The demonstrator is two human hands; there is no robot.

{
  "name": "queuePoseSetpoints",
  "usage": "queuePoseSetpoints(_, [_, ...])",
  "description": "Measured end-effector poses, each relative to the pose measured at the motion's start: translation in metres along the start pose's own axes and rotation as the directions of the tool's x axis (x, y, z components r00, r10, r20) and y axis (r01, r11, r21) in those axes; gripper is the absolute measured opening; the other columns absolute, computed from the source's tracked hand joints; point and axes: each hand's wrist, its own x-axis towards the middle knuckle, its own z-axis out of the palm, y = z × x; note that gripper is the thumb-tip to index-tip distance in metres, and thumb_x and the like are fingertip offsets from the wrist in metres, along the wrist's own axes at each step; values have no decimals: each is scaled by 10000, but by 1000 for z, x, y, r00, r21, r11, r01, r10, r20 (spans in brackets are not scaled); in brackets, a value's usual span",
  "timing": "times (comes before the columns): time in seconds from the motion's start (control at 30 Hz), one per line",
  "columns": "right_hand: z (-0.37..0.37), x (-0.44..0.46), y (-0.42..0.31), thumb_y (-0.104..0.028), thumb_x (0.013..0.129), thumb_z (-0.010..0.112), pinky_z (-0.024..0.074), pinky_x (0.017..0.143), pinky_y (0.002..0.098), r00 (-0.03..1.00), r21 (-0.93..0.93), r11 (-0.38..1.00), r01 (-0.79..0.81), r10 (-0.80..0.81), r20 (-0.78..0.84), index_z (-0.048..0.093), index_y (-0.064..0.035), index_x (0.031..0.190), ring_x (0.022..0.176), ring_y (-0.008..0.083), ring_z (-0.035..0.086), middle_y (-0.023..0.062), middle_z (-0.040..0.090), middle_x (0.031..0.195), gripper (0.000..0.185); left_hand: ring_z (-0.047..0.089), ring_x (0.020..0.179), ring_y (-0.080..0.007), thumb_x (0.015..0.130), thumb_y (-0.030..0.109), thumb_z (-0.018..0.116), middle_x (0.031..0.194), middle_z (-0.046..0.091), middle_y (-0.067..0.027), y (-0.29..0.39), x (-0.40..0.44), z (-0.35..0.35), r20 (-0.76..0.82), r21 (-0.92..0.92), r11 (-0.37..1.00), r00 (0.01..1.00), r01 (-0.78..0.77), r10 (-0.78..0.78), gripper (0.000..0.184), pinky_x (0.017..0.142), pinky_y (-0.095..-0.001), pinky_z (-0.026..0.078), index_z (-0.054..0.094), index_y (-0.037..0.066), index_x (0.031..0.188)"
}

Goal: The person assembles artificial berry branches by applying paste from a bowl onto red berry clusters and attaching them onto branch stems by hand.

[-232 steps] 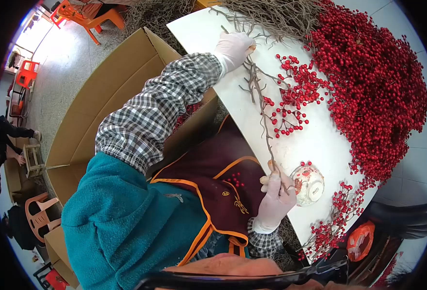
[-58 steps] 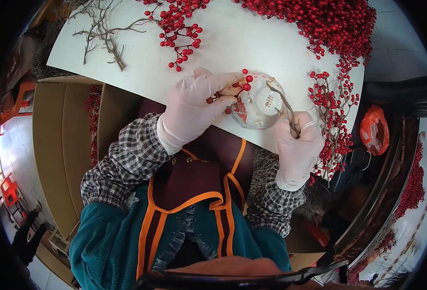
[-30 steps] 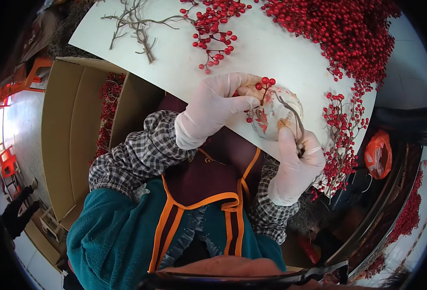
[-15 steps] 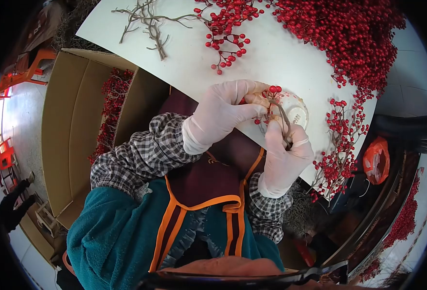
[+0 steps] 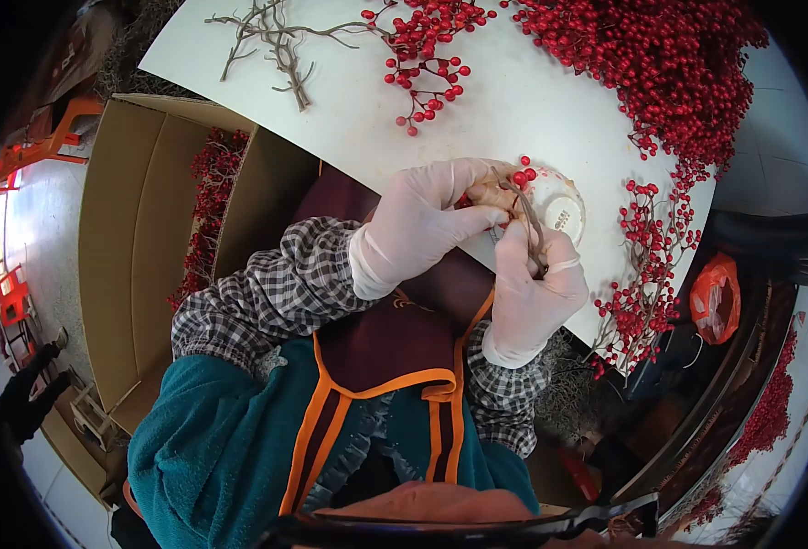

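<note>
Both my hands wear pale gloves and meet near the table's front edge. My left hand (image 5: 415,222) is pinched around a small red berry sprig (image 5: 524,175), its berries showing above the fingertips. Thumb and fingers of my right hand (image 5: 537,297) grip a curved brown twig (image 5: 531,218), whose upper end reaches my left fingertips. Whether twig and sprig are joined cannot be made out. Just behind the hands, an upturned patterned bowl (image 5: 566,216) is partly covered by them.
The white table (image 5: 349,119) bears bare branches (image 5: 287,57), a berry branch (image 5: 427,78), a large berry heap (image 5: 651,69) and more berry stems (image 5: 646,265). A cardboard box (image 5: 120,247) stands at the left. An orange bag (image 5: 715,297) is beyond the table's right side.
Earliest, my hands were wide apart on a long bare branch. Since then a berry sprig and a short twig are in them, and the two have been brought together beside the bowl.
</note>
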Motion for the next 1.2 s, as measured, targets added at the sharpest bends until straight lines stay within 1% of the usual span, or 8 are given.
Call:
queuePoseSetpoints(0.13, [-3, 0, 0, 29, 759, 679, 264, 470, 181, 999, 59, 997, -51, 51, 3, 626, 16, 737, 512, 8, 316, -72, 385, 539, 59, 586, 866, -73, 796, -64, 651, 893, 636, -35, 0, 1, -2, -69, -71, 990, 990, 120, -125, 416, 750, -207, 494, 592, -10, 1204])
queuePoseSetpoints(0.27, [-1, -1, 3, 34, 756, 676, 261, 468, 182, 999, 54, 998, -37, 36, 22, 610, 12, 717, 511, 9, 316, -71, 384, 540, 80, 576, 832, -63, 799, -65, 653, 869, 624, -16, -2, 1, -3, -58, -61, 996, 996, 70, -73, 429, 753, -199, 490, 580, -11, 1218])
queuePoseSetpoints(0.37, [-1, -2, 0, 3, 796, 668, 289, 510, 166, 998, 16, 998, -54, 54, 32, 607, 18, 727, 563, -8, 365, -66, 511, 615, 94, 573, 827, -60, 801, -64, 655, 867, 620, -11, -3, 1, -4, -43, -32, 999, 998, 40, -41, 428, 753, -194, 488, 577, -13, 1219])
queuePoseSetpoints(0.47, [-1, -4, 1, 3, 796, 667, 277, 507, 157, 994, 23, 995, -98, 97, 51, 609, 18, 728, 560, -15, 369, -68, 522, 616, 91, 574, 828, -61, 801, -64, 657, 875, 623, -13, -5, 0, -3, -44, -31, 999, 998, 38, -40, 431, 762, -196, 491, 572, -17, 1220])
queuePoseSetpoints(0.87, [5, -5, 11, -3, 802, 660, 267, 490, 167, 1000, -65, 998, 11, -10, 14, 619, 21, 742, 543, -13, 346, -72, 513, 607, 77, 596, 854, -71, 826, -54, 621, 922, 660, -45, -10, -1, -4, -30, -64, 996, 997, 62, -64, 409, 789, -206, 498, 547, -48, 1228])
queuePoseSetpoints(0.97, [6, -5, 12, -5, 802, 661, 259, 481, 170, 995, -157, 983, 101, -99, 19, 622, 20, 746, 540, -12, 335, -73, 503, 599, 72, 589, 830, -56, 844, -28, 626, 897, 660, -30, -9, -1, -3, -37, -77, 996, 998, 50, -53, 401, 772, -199, 496, 536, -80, 1231])
queuePoseSetpoints(1.17, [1, -3, -1, 23, 732, 692, 298, 459, 200, 1000, -96, 995, -11, 12, 4, 622, 3, 754, 488, 39, 344, -33, 415, 530, 77, 584, 862, -75, 821, -75, 610, 952, 641, -33, -6, 1, -6, -60, -106, 991, 995, 77, -84, 425, 799, -209, 492, 552, -31, 1240])
queuePoseSetpoints(1.2, [1, -4, -2, 9, 757, 683, 292, 470, 190, 1000, -80, 997, -13, 15, 21, 621, 7, 752, 509, 24, 351, -44, 446, 553, 62, 583, 861, -75, 821, -76, 611, 952, 639, -30, -9, 2, -7, -58, -107, 992, 995, 73, -80, 428, 798, -209, 492, 552, -29, 1243])
